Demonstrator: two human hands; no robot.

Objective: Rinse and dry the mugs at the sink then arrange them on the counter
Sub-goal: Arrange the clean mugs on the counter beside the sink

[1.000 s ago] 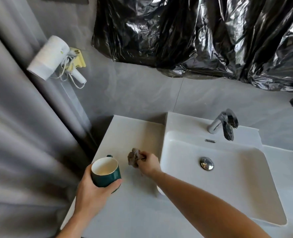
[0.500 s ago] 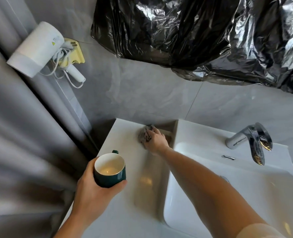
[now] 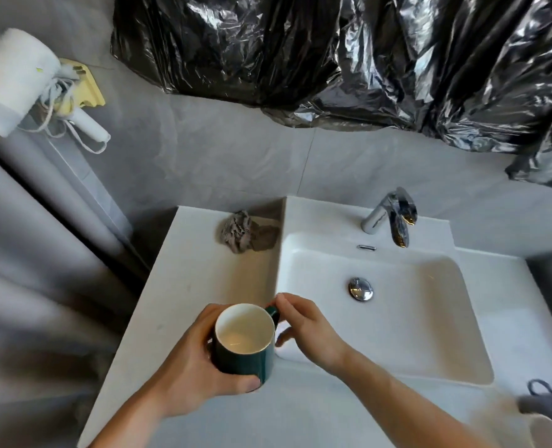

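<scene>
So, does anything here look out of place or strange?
Two things. A crumpled black plastic sheet hangs on the wall above the sink, odd for a washroom. A grey cloth lies bunched in the counter's back corner. The green mug, gripped by the left hand, looks intact; nothing is spilled.

Dk green mug (image 3: 243, 345) w/ white inside, grey cloth (image 3: 247, 232)

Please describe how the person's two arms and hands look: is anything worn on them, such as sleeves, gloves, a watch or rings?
Both forearms are bare for as far as the frame shows them, with no sleeves or cuffs in view. The left hand and the right hand wear no gloves. No watch, bracelet or ring shows on either wrist or on the visible fingers. The upper arms lie outside the picture.
</scene>
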